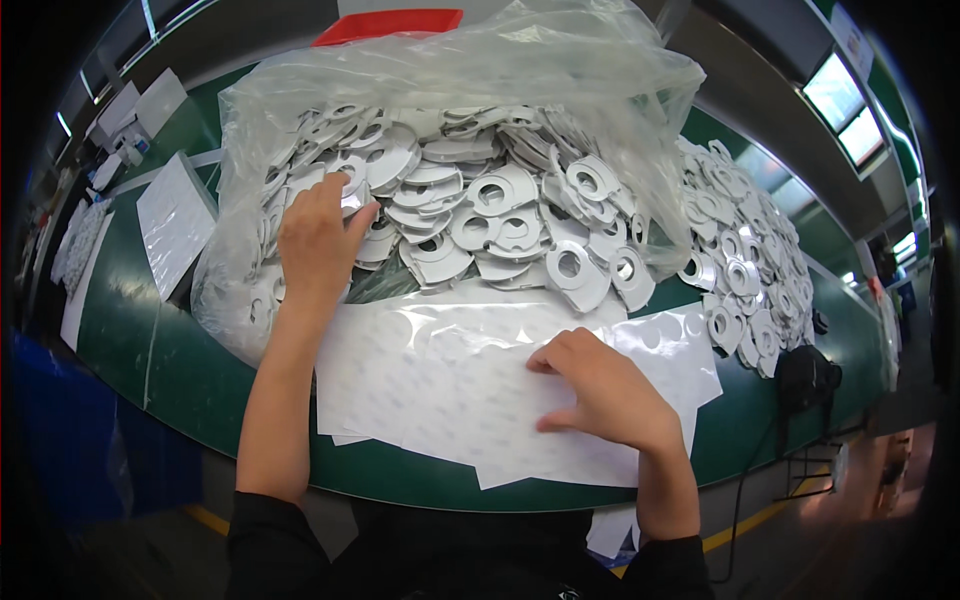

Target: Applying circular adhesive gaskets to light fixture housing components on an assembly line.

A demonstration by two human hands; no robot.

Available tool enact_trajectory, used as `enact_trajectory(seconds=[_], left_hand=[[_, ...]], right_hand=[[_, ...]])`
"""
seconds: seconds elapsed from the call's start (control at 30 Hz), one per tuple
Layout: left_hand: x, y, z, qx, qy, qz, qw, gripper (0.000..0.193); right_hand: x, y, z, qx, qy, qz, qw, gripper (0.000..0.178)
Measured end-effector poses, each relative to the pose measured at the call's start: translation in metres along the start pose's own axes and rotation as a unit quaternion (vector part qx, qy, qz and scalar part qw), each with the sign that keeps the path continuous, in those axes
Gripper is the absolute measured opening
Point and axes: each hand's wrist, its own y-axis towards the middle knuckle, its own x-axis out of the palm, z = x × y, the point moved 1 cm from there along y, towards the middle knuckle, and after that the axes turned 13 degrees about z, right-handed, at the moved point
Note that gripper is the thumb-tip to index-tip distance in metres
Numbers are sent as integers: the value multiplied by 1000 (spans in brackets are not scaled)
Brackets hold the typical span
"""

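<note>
My left hand (322,232) reaches into the left side of a heap of flat grey-white plastic parts (490,190), each with a round hole. Its thumb stands apart from the fingers, and the fingertips rest at a part in the heap; no firm grip shows. The heap lies in a large clear plastic bag (450,75) whose mouth faces me. Over glossy white sheets (430,380) in front of the bag is my right hand (605,388), fingers curved and thumb apart, with nothing visible between them. The sheets overlap and bear faint marks.
More such parts form a second pile (745,260) at the right of the green table (220,390). A white-wrapped block (175,225) stands left of the bag, a red tray (388,25) behind it. At the right edge sits a black object (808,380) with a cable.
</note>
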Motion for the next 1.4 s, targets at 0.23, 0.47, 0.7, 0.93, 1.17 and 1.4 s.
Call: enact_trajectory(seconds=[0.23,0.47,0.7,0.93,1.17,1.4], left_hand=[[-12,5,2,23,28,24,999,24],[-35,4,39,-173,-209,-2,963,31],[-22,-66,106,-550,-669,-295,404,13],[-13,-80,124,-541,-711,-270,360,19],[-9,-81,124,-544,-706,-272,361,22],[-9,-80,122,-522,-702,-288,391,27]], right_hand=[[17,11,-5,126,37,62,989,30],[18,14,-9,146,43,64,986,27],[22,11,-8,129,29,83,988,26],[31,5,-11,87,-28,135,987,15],[16,6,-16,25,-59,109,992,11],[-24,7,-14,-52,253,58,964,14]])
